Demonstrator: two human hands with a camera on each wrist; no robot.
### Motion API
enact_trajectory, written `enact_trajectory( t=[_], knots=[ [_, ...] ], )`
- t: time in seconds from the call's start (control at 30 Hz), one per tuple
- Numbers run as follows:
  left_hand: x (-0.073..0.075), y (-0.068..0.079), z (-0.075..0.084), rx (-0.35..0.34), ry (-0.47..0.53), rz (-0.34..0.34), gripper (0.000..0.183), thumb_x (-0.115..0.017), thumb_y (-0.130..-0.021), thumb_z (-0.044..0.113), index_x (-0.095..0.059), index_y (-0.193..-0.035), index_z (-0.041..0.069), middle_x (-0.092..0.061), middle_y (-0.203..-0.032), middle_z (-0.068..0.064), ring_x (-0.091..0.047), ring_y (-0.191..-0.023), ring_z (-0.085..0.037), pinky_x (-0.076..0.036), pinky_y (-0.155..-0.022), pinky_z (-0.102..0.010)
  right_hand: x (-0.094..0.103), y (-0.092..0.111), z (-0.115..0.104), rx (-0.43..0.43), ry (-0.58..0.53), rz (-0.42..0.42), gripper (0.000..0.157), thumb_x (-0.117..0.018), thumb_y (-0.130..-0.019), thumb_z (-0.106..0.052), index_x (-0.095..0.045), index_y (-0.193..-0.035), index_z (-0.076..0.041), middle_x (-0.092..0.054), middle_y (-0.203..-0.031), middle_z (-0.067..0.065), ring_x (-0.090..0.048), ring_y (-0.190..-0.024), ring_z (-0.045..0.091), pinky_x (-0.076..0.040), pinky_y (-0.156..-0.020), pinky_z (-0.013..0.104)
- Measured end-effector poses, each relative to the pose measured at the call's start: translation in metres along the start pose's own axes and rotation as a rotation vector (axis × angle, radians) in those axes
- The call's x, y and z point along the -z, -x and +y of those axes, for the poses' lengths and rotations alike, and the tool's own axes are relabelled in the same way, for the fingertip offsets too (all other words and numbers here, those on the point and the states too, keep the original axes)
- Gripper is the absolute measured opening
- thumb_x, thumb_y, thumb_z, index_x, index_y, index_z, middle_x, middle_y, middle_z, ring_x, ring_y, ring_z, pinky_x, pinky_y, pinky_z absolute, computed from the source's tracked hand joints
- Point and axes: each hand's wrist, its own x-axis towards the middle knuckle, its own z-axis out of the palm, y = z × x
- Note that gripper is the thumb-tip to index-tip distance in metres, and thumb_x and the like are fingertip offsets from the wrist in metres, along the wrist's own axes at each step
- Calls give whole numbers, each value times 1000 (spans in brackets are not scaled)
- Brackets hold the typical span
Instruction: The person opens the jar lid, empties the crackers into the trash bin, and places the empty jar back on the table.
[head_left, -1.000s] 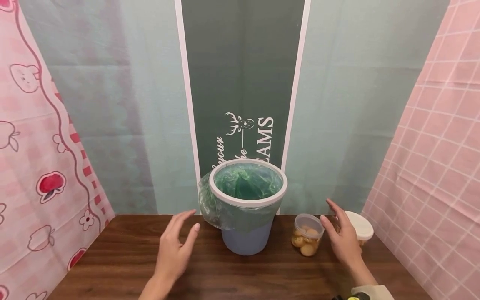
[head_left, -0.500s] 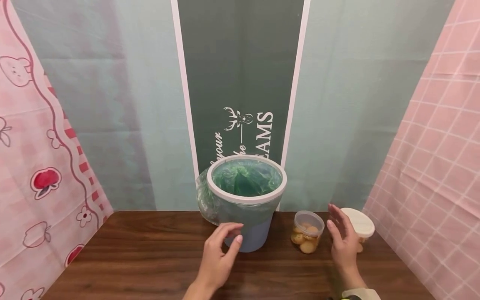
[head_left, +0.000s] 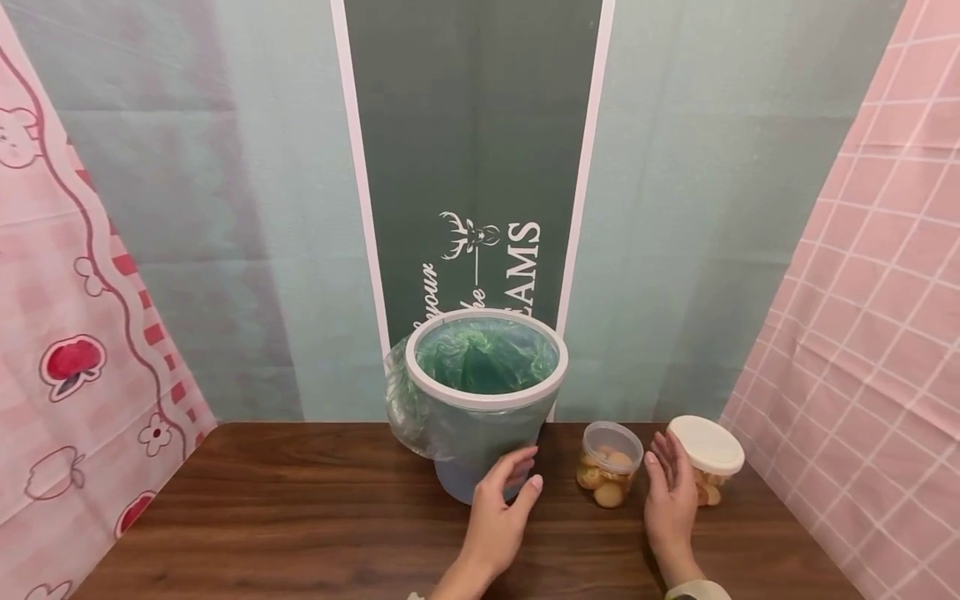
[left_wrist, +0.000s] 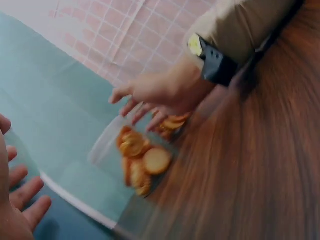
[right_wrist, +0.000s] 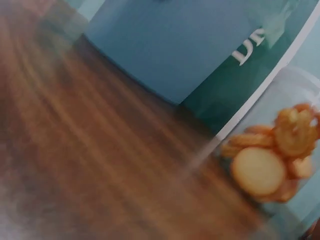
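A clear lidless tub of round cookies (head_left: 609, 467) stands on the table between my two hands. Just to its right is my right hand (head_left: 671, 504), fingers loosely extended and holding nothing. Beyond that hand sits a second cookie tub with a cream lid (head_left: 705, 444), partly hidden by it. My left hand (head_left: 498, 512) hovers in front of the bin, left of the uncovered tub, its fingers relaxed and apart from it. In the left wrist view the cookies (left_wrist: 140, 160) show through the clear wall. The right wrist view also holds the cookies (right_wrist: 267, 160), slightly blurred.
A blue trash bin with a white rim (head_left: 487, 400) and a green plastic liner (head_left: 480, 354) stands left of the tubs. Part of the liner bulges out over its left side. The brown wooden table (head_left: 300, 508) meets curtains at the back and both sides.
My left hand has moved right across the front of the bin toward the uncovered tub. My right hand has shifted only slightly. The view has turned a little.
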Motion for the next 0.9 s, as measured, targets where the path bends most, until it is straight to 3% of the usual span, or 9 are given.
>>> enact_trajectory(
  t=[0.13,0.23,0.5,0.67,0.9],
  knots=[
    [-17,-3,-7,147,87,-30,42,-59,-101,29,-58,-140,15,-55,-147,-12,-53,-136,-36,-47,-108,-53,-1,3,6,-53,24,29,46,-53,-105,-12,-46,-149,1,-60,-130,-9,-52,-114,-14,-40,-96,1],
    [-29,-5,-13,201,147,-35,47,-60,-100,29,-55,-143,12,-51,-150,-16,-49,-140,-38,-44,-111,-54,-2,3,7,-91,31,19,46,-53,-105,-16,-47,-148,0,-60,-134,3,-51,-116,-15,-40,-95,1],
    [-62,-11,-35,254,241,-12,52,-60,-98,27,-53,-146,7,-50,-152,-21,-46,-140,-44,-46,-111,-47,-3,4,8,-234,27,-85,50,-46,-108,-23,-41,-152,0,-49,-149,26,-49,-108,-21,-43,-84,-1],
    [-81,-14,-48,258,221,25,56,-61,-98,30,-50,-148,7,-48,-153,-21,-45,-141,-45,-42,-112,-56,-3,2,11,-275,52,-131,52,-44,-109,-31,-41,-154,-4,-46,-153,25,-48,-101,-25,-44,-82,-1],
    [-103,-23,-55,257,193,102,61,-61,-98,37,-46,-150,10,-47,-154,-17,-44,-141,-46,-40,-111,-62,-2,-2,11,-304,102,-167,53,-41,-109,-38,-43,-155,-11,-43,-158,18,-43,-105,-25,-43,-83,-1]
  ],
)
